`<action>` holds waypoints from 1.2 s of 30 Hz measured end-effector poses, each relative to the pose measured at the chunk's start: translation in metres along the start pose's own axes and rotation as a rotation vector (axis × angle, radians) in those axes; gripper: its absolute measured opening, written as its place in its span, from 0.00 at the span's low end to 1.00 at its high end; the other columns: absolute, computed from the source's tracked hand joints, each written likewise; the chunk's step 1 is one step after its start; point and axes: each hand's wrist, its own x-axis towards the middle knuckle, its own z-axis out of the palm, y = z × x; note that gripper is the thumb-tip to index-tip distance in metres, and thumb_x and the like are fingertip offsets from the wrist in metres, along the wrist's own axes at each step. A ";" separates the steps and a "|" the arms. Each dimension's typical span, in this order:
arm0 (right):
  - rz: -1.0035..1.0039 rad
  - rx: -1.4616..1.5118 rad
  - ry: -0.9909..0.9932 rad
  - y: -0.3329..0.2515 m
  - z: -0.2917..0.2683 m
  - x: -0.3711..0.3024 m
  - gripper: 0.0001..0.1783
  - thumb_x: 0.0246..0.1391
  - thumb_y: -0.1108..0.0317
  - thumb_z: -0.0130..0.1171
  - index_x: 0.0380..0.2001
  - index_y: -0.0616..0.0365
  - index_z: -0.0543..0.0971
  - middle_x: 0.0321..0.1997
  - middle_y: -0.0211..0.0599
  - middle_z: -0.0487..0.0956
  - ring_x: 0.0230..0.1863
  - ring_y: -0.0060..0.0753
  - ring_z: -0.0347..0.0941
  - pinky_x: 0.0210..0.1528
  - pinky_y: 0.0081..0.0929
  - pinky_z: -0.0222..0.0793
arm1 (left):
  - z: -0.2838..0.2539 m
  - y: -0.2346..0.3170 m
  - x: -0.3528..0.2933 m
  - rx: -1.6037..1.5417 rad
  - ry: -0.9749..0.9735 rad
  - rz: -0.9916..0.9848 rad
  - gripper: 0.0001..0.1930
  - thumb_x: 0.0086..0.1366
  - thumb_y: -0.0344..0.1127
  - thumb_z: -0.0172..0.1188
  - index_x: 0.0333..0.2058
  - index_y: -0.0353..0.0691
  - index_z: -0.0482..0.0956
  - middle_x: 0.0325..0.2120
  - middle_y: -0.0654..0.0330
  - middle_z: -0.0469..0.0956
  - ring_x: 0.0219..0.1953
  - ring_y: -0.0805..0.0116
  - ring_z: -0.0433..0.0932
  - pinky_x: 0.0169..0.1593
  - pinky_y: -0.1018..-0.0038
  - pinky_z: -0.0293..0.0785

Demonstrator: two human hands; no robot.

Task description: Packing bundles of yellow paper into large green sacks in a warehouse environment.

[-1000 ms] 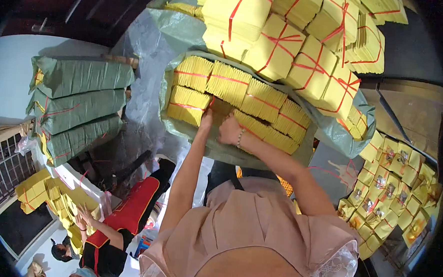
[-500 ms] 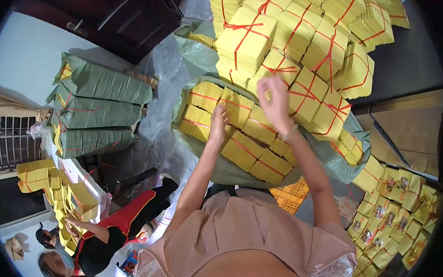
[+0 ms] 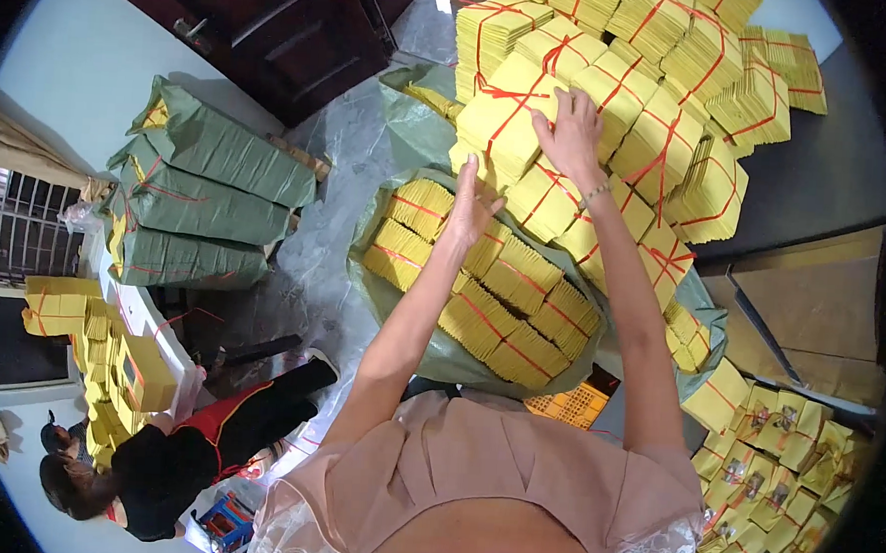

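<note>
A thick bundle of yellow paper [image 3: 499,121], tied crosswise with red string, lies at the near left of a large stack. My left hand [image 3: 474,213] is against its near lower edge, thumb up along the side and some fingers hidden underneath. Over its right edge, my right hand [image 3: 573,138] rests with thumb and fingers spread around the corner. The two hands grip the bundle from both sides. Below them a green woven sack [image 3: 362,287] stands open, packed with rows of similar yellow bundles [image 3: 481,314] standing on edge.
More tied yellow bundles [image 3: 661,138] are piled behind and to the right. Filled green sacks [image 3: 207,199] lie stacked at the left. An orange crate [image 3: 569,403] shows beneath the sack. Packets [image 3: 765,444] cover the lower right. A co-worker [image 3: 152,472] is at a yellow pile, lower left.
Both hands have moved away from me, off the open sack and the space above the stack, onto the tied bundle. The view has shifted, and the co-worker has turned and leaned.
</note>
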 end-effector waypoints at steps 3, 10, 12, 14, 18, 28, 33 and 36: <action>-0.035 0.080 -0.022 -0.009 -0.007 -0.005 0.32 0.50 0.50 0.56 0.50 0.65 0.66 0.50 0.52 0.64 0.55 0.51 0.57 0.57 0.47 0.54 | -0.009 -0.003 0.012 0.023 -0.032 -0.013 0.60 0.42 0.72 0.61 0.65 0.51 0.35 0.61 0.48 0.46 0.50 0.56 0.60 0.50 0.61 0.62; 0.080 0.192 -0.009 0.021 0.018 0.015 0.44 0.44 0.45 0.62 0.52 0.72 0.61 0.51 0.53 0.62 0.56 0.51 0.55 0.58 0.43 0.52 | 0.011 -0.011 0.025 0.223 0.137 -0.005 0.54 0.41 0.74 0.60 0.61 0.51 0.51 0.54 0.54 0.57 0.43 0.62 0.62 0.43 0.64 0.61; 0.134 0.182 -0.002 0.018 0.023 0.014 0.45 0.43 0.45 0.63 0.53 0.71 0.61 0.50 0.53 0.62 0.55 0.50 0.55 0.59 0.42 0.52 | 0.007 -0.009 0.026 0.205 0.141 -0.026 0.52 0.42 0.73 0.60 0.61 0.51 0.52 0.54 0.55 0.57 0.44 0.62 0.63 0.44 0.64 0.61; 0.168 0.152 -0.031 0.008 0.022 0.013 0.46 0.40 0.45 0.65 0.53 0.69 0.61 0.49 0.51 0.62 0.53 0.48 0.56 0.58 0.42 0.53 | -0.002 -0.004 0.027 0.186 0.155 -0.056 0.51 0.43 0.73 0.59 0.60 0.51 0.53 0.55 0.55 0.58 0.45 0.62 0.64 0.45 0.64 0.62; 0.122 0.275 0.170 -0.024 -0.003 -0.002 0.40 0.39 0.50 0.68 0.50 0.65 0.66 0.44 0.45 0.61 0.46 0.42 0.60 0.49 0.34 0.62 | -0.008 0.010 0.017 -0.077 -0.173 -0.046 0.46 0.52 0.69 0.54 0.63 0.49 0.51 0.58 0.56 0.58 0.55 0.60 0.63 0.56 0.62 0.58; 0.047 0.268 0.287 -0.142 -0.047 -0.051 0.23 0.42 0.62 0.67 0.41 0.60 0.73 0.40 0.39 0.66 0.44 0.41 0.62 0.46 0.32 0.60 | -0.044 0.022 -0.019 -0.351 -0.545 0.056 0.48 0.52 0.73 0.46 0.62 0.44 0.53 0.58 0.59 0.62 0.60 0.59 0.62 0.63 0.58 0.57; 0.137 0.358 0.385 -0.167 -0.064 -0.077 0.19 0.48 0.67 0.64 0.42 0.61 0.72 0.46 0.41 0.68 0.49 0.38 0.64 0.52 0.31 0.61 | -0.073 0.041 -0.052 -0.159 -0.438 0.171 0.50 0.47 0.72 0.55 0.60 0.41 0.56 0.56 0.55 0.64 0.57 0.58 0.66 0.58 0.59 0.66; 0.422 0.772 0.389 -0.173 -0.068 -0.097 0.15 0.53 0.68 0.59 0.43 0.61 0.72 0.46 0.40 0.70 0.48 0.30 0.66 0.50 0.26 0.63 | -0.113 0.039 -0.064 -0.005 -0.437 0.183 0.53 0.44 0.70 0.60 0.60 0.39 0.54 0.57 0.56 0.62 0.58 0.60 0.64 0.60 0.61 0.63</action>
